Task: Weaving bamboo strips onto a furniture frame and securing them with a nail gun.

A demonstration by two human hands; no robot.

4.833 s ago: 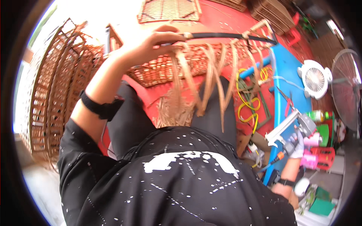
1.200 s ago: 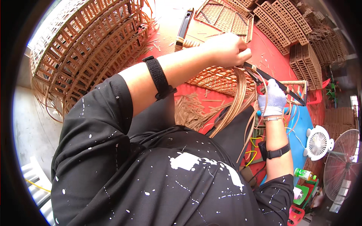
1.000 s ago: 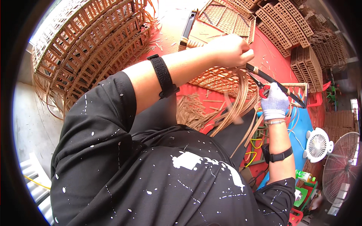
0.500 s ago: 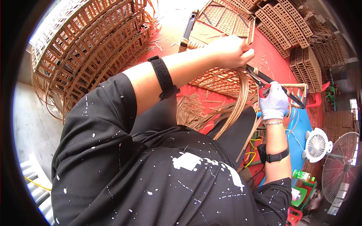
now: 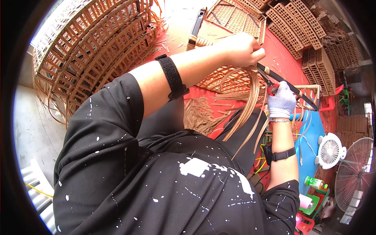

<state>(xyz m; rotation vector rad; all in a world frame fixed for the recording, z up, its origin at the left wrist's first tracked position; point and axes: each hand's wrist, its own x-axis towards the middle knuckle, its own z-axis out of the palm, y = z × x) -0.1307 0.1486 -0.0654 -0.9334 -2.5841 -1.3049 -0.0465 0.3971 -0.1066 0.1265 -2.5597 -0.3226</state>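
Observation:
My left hand (image 5: pixel 239 48) is closed around the dark metal frame bar (image 5: pixel 291 88) of a half-woven rattan panel (image 5: pixel 221 80) that lies across my lap. Loose rattan strips (image 5: pixel 250 105) hang from the bar in a bundle. My right hand (image 5: pixel 281 102), in a white knit glove, grips red-handled cutters (image 5: pixel 273 88) just below the bar, with the jaws among the strips. A black strap is on each wrist.
Stacked woven rattan frames (image 5: pixel 94 51) stand at the left and more woven panels (image 5: pixel 297 31) at the top right. Cut rattan scraps (image 5: pixel 201 113) lie on the red floor. A blue bench (image 5: pixel 313 137), small white fan (image 5: pixel 329 149) and standing fan (image 5: pixel 354 172) are at the right.
Earlier my right hand held a staple gun low at the right and my left raised the panel. Since then both hands meet at the bar; the cutters shifted slightly and a cut strip fell.

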